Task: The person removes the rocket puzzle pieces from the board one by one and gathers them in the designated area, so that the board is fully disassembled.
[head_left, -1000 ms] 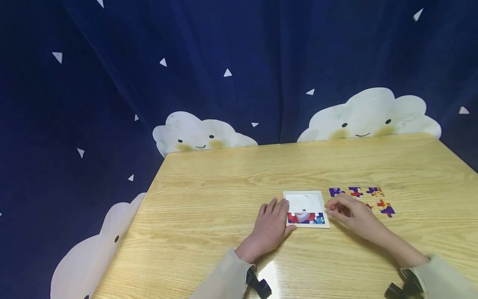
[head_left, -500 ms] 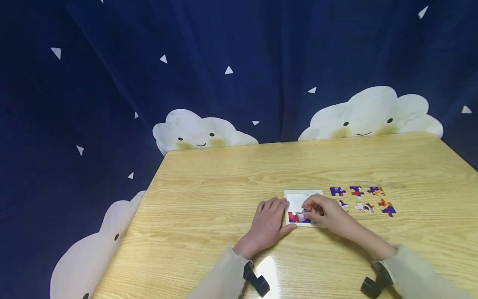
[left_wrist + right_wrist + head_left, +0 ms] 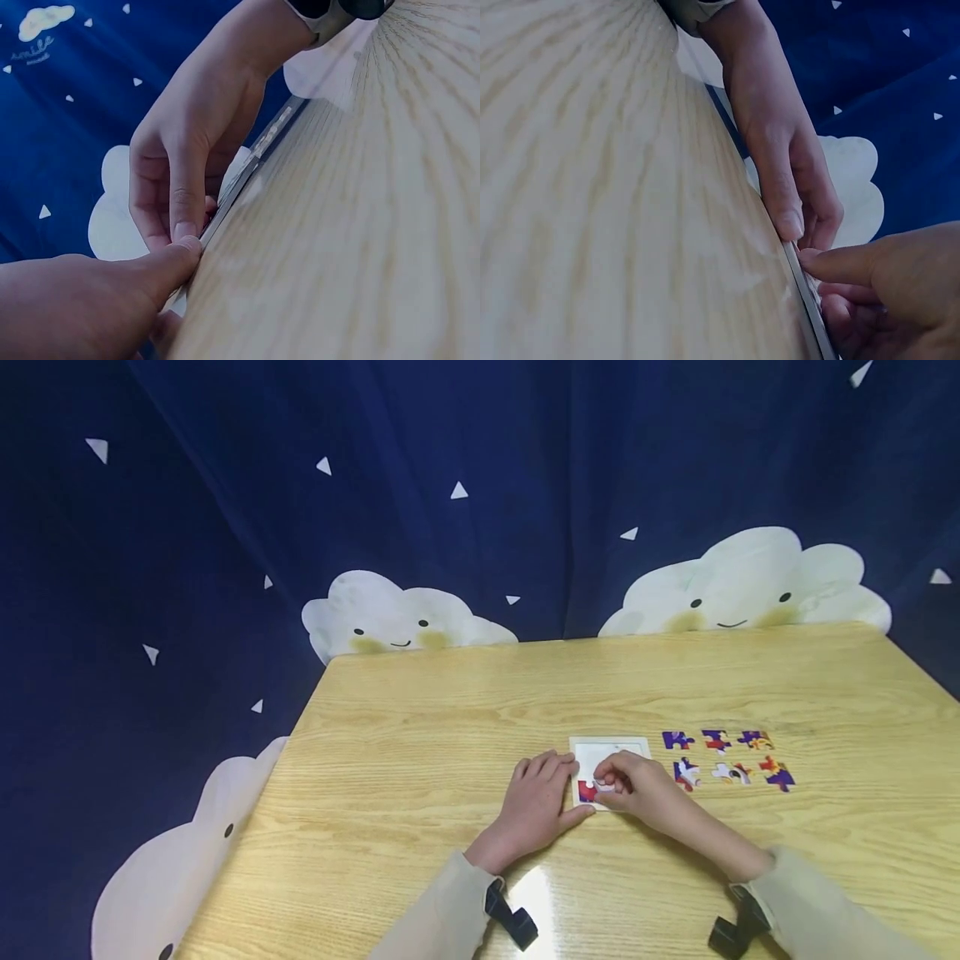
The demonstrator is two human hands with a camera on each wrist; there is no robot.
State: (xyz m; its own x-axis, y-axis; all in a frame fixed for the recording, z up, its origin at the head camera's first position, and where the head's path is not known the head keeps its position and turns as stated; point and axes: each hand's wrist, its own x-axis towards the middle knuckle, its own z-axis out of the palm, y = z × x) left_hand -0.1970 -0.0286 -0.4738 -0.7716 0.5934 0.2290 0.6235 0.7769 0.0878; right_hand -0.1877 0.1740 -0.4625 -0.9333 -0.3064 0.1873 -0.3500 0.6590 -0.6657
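A white puzzle frame (image 3: pixel 609 742) lies on the table, its printed pieces along the near row. My left hand (image 3: pixel 531 793) rests at its left side, fingers fairly straight over the left edge and thumb at the near corner. My right hand (image 3: pixel 637 785) is bent over the frame with index and thumb tips on the near row, around a pale puzzle piece (image 3: pixel 602 784); I cannot tell whether they pinch it. Left of these fingertips shows a red puzzle piece (image 3: pixel 587 791). In the left wrist view, the right thumb (image 3: pixel 185 199) points down at the frame, beside the left thumb (image 3: pixel 169 262).
To the right of the frame, several loose puzzle pieces (image 3: pixel 716 741) lie in two rows on the wooden table (image 3: pixel 420 727). A dark blue curtain (image 3: pixel 420 443) with white clouds hangs behind the table. Black straps with small cameras (image 3: pixel 510 914) circle both wrists.
My right hand has moved left from the frame's right edge onto its near row, uncovering the loose pieces at the right. My left hand has kept its place on the frame.
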